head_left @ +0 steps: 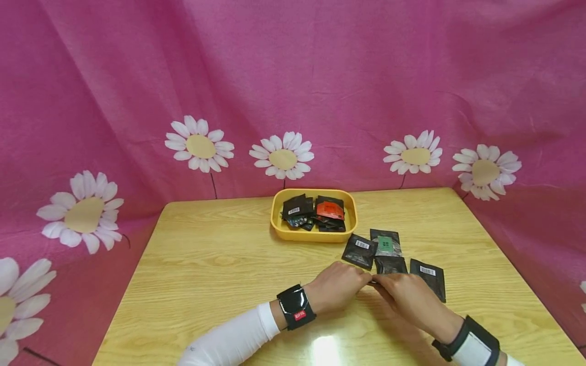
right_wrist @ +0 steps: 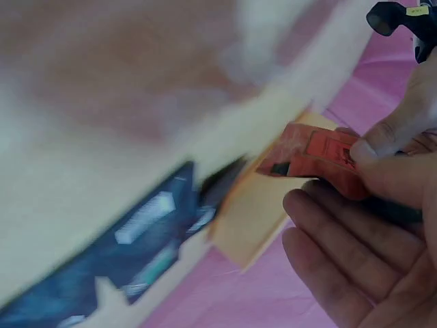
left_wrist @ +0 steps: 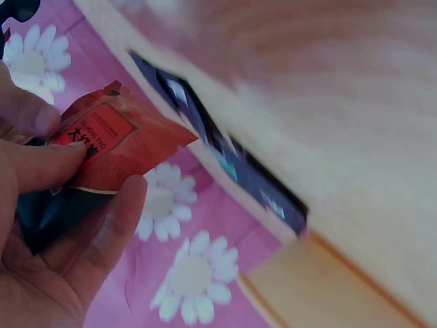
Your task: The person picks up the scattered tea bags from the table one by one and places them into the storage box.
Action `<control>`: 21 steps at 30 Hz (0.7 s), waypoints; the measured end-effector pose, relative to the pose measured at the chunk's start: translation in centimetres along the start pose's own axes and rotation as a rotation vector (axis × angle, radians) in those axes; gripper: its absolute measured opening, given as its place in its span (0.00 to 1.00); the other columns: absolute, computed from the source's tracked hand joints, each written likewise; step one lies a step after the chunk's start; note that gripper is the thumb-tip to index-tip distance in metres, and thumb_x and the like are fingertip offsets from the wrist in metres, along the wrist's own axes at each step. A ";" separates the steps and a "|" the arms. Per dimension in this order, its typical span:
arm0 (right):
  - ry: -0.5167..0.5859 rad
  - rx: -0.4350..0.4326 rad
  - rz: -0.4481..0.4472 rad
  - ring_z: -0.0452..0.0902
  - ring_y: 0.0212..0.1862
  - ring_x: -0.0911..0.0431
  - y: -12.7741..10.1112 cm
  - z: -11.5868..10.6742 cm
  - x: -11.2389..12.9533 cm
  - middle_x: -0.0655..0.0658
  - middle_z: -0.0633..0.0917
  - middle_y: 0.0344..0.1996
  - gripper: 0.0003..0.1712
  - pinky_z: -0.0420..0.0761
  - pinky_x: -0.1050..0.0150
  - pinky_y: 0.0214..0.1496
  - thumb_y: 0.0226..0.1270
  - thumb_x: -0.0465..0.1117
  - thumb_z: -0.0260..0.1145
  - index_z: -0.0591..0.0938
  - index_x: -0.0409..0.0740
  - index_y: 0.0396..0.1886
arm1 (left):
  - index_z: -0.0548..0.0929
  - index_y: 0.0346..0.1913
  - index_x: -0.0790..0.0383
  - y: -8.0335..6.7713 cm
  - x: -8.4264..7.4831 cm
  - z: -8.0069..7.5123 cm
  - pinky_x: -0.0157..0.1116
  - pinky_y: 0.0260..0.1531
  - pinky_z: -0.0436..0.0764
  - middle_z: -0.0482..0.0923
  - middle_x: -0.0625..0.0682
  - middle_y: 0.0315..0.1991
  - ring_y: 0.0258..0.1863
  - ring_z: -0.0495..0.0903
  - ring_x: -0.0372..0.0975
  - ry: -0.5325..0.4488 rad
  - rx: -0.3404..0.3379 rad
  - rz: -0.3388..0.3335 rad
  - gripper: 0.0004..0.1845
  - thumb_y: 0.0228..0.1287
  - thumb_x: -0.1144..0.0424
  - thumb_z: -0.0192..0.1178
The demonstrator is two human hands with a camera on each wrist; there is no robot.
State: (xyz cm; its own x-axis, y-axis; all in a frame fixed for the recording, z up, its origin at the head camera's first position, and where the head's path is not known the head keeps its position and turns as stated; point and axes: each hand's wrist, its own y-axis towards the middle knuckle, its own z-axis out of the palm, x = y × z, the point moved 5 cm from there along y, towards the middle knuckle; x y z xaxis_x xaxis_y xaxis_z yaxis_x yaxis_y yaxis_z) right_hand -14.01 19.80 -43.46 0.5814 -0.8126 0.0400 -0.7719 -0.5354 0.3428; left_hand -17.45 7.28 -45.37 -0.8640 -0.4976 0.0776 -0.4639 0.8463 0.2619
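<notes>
My left hand [head_left: 336, 287] and right hand [head_left: 409, 297] meet over the front right of the table. Between them is a small sachet [left_wrist: 130, 147], red on top with a dark lower part. In the left wrist view, the left thumb presses the red face and the fingers lie behind it. The right wrist view has the right thumb on the red face too, pinching the same sachet. From the head, only a dark sliver of it shows. Just beyond the hands lie several black sachets [head_left: 359, 252], one with a green label [head_left: 386, 244]. Another black sachet [head_left: 429, 278] lies beside the right hand.
A yellow tray [head_left: 313, 237] at the back middle of the wooden table [head_left: 215, 254] holds several sachets, including one with a red label [head_left: 330, 210]. Behind the table hangs a pink curtain [head_left: 348, 91] with daisies.
</notes>
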 end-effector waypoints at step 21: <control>-0.055 -0.116 -0.183 0.87 0.39 0.49 15.6 0.6 0.1 0.42 0.89 0.45 0.23 0.86 0.58 0.33 0.56 0.28 0.71 0.84 0.39 0.54 | 0.82 0.59 0.57 -2.8 13.4 -6.0 0.34 0.45 0.84 0.85 0.50 0.52 0.49 0.85 0.40 0.077 -0.192 -0.204 0.25 0.57 0.74 0.65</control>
State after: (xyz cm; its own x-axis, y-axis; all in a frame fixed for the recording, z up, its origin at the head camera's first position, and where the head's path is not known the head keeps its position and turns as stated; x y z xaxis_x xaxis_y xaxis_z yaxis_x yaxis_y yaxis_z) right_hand -26.15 11.27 -38.66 0.6914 -0.7176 -0.0832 -0.6183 -0.6473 0.4458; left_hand -26.58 -2.93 -39.34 -0.7358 -0.6730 0.0756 -0.5747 0.6795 0.4560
